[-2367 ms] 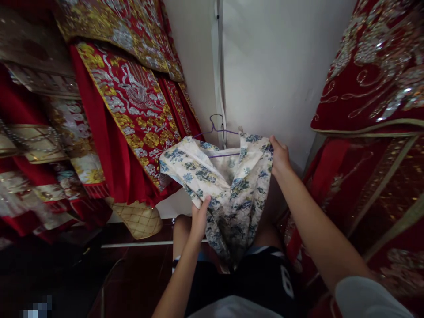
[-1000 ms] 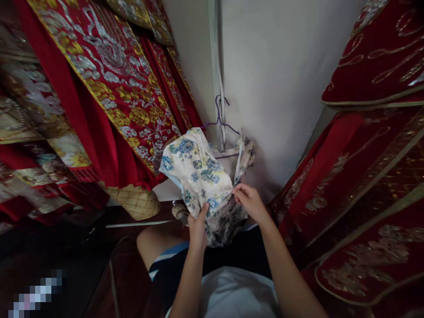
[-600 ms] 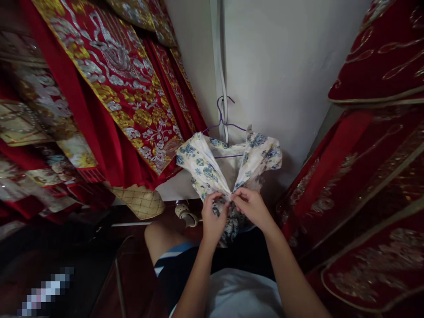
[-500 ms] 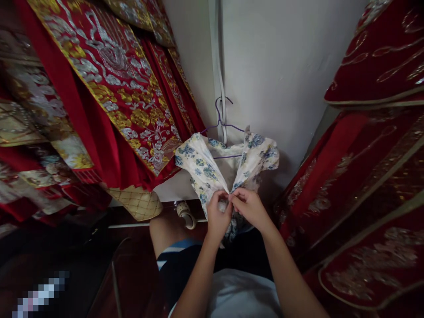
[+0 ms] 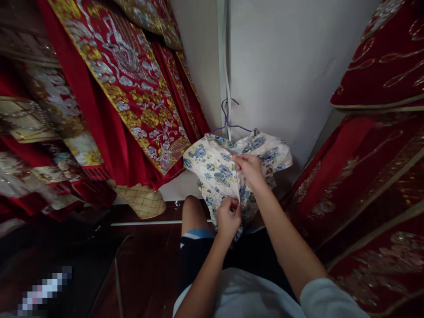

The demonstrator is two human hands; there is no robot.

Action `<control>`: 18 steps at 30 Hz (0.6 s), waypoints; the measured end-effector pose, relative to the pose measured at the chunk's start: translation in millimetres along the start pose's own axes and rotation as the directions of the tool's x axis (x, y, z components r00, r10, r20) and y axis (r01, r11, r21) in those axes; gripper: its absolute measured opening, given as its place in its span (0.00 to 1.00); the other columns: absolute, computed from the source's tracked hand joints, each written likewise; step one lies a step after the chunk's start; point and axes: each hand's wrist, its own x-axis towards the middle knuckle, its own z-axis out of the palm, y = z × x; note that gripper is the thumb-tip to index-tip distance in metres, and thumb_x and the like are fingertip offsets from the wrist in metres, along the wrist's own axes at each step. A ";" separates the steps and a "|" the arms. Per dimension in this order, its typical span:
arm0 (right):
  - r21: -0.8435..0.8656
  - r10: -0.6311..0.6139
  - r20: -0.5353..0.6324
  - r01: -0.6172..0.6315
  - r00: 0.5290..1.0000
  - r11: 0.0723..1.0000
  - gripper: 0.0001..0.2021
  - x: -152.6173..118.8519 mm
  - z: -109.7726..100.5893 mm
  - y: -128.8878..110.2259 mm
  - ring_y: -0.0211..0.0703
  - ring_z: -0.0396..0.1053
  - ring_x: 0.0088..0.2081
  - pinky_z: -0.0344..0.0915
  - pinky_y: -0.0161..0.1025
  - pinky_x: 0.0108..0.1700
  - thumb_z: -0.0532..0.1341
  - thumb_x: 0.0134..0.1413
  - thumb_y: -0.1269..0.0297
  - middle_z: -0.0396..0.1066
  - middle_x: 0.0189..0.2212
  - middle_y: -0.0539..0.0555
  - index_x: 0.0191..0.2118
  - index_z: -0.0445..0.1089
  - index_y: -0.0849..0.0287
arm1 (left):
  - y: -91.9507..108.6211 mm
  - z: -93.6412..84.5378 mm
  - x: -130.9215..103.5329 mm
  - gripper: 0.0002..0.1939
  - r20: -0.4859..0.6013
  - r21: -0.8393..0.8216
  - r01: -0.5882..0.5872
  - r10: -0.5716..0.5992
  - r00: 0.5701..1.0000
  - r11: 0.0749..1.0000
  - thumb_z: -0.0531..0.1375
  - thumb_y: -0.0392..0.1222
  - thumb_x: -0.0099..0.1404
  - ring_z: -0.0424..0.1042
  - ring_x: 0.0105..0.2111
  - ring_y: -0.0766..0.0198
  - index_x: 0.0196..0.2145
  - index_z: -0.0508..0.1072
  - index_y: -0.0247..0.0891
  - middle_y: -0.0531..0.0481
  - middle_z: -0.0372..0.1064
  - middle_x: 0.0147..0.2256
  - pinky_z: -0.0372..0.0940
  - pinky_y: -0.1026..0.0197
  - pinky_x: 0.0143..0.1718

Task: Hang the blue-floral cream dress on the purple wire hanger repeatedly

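A white floral dress (image 5: 212,168) with blue flowers and short sleeves hangs on a purple hanger (image 5: 225,118) against the wall. My left hand (image 5: 228,218) pinches the dress low on its front opening. Higher up, near the neckline, my right hand (image 5: 250,170) is closed in a pinch on the opening's edge. Any small zipper tab between those fingertips is hidden. Above my left hand the two front edges lie together, with the cloth drawn taut between the hands.
Red embroidered garments (image 5: 132,88) with gold and silver work hang at the left, and more red garments (image 5: 374,154) at the right. A pale strap (image 5: 227,66) runs down the white wall (image 5: 281,66) to the hanger. A quilted cream piece (image 5: 142,201) hangs low.
My right hand has moved up the front from the waist to near the neckline, and the gaping opening has come together. My left hand stays low, still pinching the cloth.
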 end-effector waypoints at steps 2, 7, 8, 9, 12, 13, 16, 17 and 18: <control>0.002 -0.022 -0.009 0.022 1.000 1.000 0.11 22.3 5.6 -12.7 0.31 0.50 0.15 0.46 0.33 0.18 0.64 0.42 0.57 0.57 0.12 0.45 0.20 0.67 0.59 | -3.2 4.2 -1.2 0.07 0.030 0.007 0.001 -0.001 1.000 1.000 0.58 0.38 0.63 0.65 0.27 0.64 0.27 0.67 0.38 0.51 0.66 0.26 0.58 0.63 0.32; 0.007 -0.056 -0.016 0.056 0.998 0.998 0.09 52.3 15.5 -43.9 0.30 0.50 0.15 0.46 0.32 0.19 0.62 0.47 0.65 0.56 0.12 0.44 0.20 0.68 0.61 | -12.8 13.3 -11.8 0.04 0.132 0.053 0.020 -0.027 0.991 0.998 0.58 0.36 0.61 0.66 0.27 0.63 0.29 0.67 0.38 0.52 0.66 0.26 0.57 0.63 0.32; 0.009 -0.063 -0.011 0.063 0.998 0.998 0.09 53.5 16.4 -47.9 0.30 0.50 0.15 0.46 0.31 0.19 0.61 0.48 0.66 0.56 0.12 0.44 0.20 0.68 0.61 | -14.9 13.4 -14.1 0.04 0.149 0.051 0.027 -0.034 0.988 0.998 0.58 0.36 0.62 0.66 0.27 0.64 0.29 0.67 0.38 0.52 0.66 0.26 0.57 0.63 0.31; 0.011 -0.069 -0.002 0.069 0.998 0.998 0.09 53.5 16.7 -50.8 0.29 0.50 0.15 0.46 0.31 0.19 0.61 0.49 0.67 0.56 0.12 0.44 0.21 0.68 0.61 | -16.3 12.4 -15.2 0.04 0.168 0.048 0.033 -0.041 0.985 0.998 0.58 0.36 0.62 0.66 0.27 0.64 0.29 0.67 0.38 0.52 0.66 0.26 0.58 0.63 0.31; 0.016 -0.095 0.022 0.095 0.995 0.995 0.07 50.1 14.0 -53.3 0.30 0.50 0.15 0.45 0.31 0.18 0.61 0.50 0.67 0.57 0.13 0.44 0.24 0.69 0.62 | -13.2 1.2 -4.0 0.03 0.236 0.052 0.012 -0.024 0.972 0.999 0.60 0.35 0.61 0.68 0.28 0.63 0.29 0.69 0.38 0.51 0.69 0.27 0.59 0.63 0.33; 0.018 -0.104 0.026 0.103 0.994 0.994 0.06 48.9 12.3 -52.8 0.30 0.51 0.15 0.45 0.31 0.18 0.61 0.50 0.66 0.57 0.13 0.43 0.26 0.70 0.61 | -8.4 -5.0 5.9 0.02 0.251 0.051 -0.018 0.005 0.968 0.999 0.60 0.36 0.62 0.69 0.30 0.63 0.31 0.71 0.38 0.50 0.71 0.29 0.60 0.63 0.34; 0.003 -0.134 0.044 0.134 0.990 0.991 0.06 46.5 7.3 -51.3 0.30 0.52 0.15 0.45 0.31 0.19 0.62 0.50 0.64 0.58 0.14 0.43 0.28 0.70 0.60 | 18.3 -27.1 52.8 0.06 0.194 0.023 -0.179 0.171 0.966 0.984 0.57 0.39 0.67 0.71 0.34 0.61 0.38 0.74 0.38 0.47 0.73 0.34 0.63 0.62 0.38; -0.013 -0.144 0.055 0.145 0.988 0.989 0.06 46.2 6.1 -51.2 0.30 0.52 0.15 0.46 0.31 0.19 0.62 0.50 0.63 0.58 0.14 0.43 0.28 0.70 0.60 | 30.3 -34.3 72.4 0.08 0.146 0.020 -0.247 0.242 0.959 0.969 0.57 0.41 0.68 0.70 0.33 0.62 0.42 0.74 0.39 0.48 0.73 0.34 0.63 0.62 0.37; -0.031 -0.158 0.065 0.160 0.985 0.987 0.06 45.9 5.2 -51.3 0.31 0.52 0.16 0.47 0.31 0.20 0.61 0.50 0.64 0.58 0.14 0.43 0.28 0.70 0.60 | 42.8 -40.9 92.7 0.10 0.107 0.024 -0.310 0.306 0.946 0.950 0.56 0.41 0.69 0.70 0.31 0.62 0.46 0.73 0.39 0.49 0.72 0.33 0.63 0.62 0.37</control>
